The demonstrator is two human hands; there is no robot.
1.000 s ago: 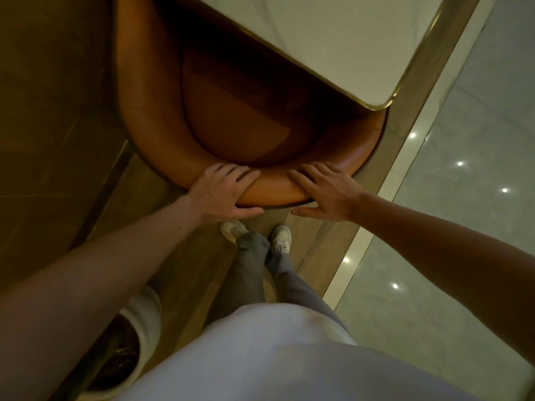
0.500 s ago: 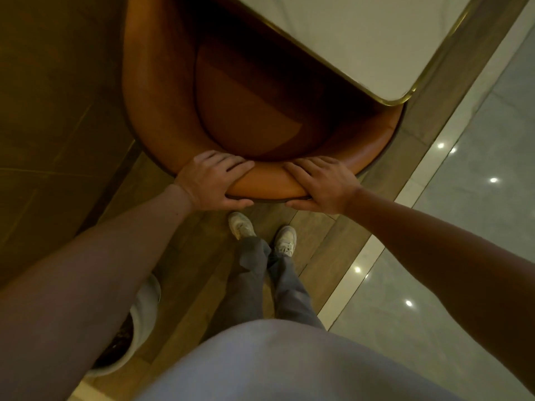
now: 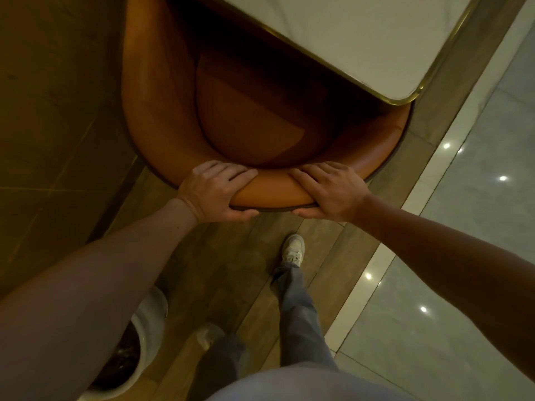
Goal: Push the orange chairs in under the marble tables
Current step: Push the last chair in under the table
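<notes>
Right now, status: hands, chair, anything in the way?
Left hand, right hand both grip orange chair back. Seat partly under marble table. White pot behind chair, off its path.

Orange curved-back chair (image 3: 162, 117) partly under gold-edged marble table (image 3: 347, 33)

There is one orange chair (image 3: 156, 111) and one marble table (image 3: 347, 39). There are two hands, one left hand (image 3: 214, 192) and one right hand (image 3: 333, 189), two bare arms (image 3: 101, 285), and two legs (image 3: 298, 308) in grey trousers with two pale shoes, one clear shoe (image 3: 293, 250) and one blurry shoe (image 3: 210, 337). There is one white pot (image 3: 150, 314), one strip of wood floor (image 3: 231, 256) and one shiny grey floor (image 3: 477, 256), and that grey floor shows four bright dots of light (image 3: 503, 178), plus a fifth faint one just beside the top dot.
</notes>
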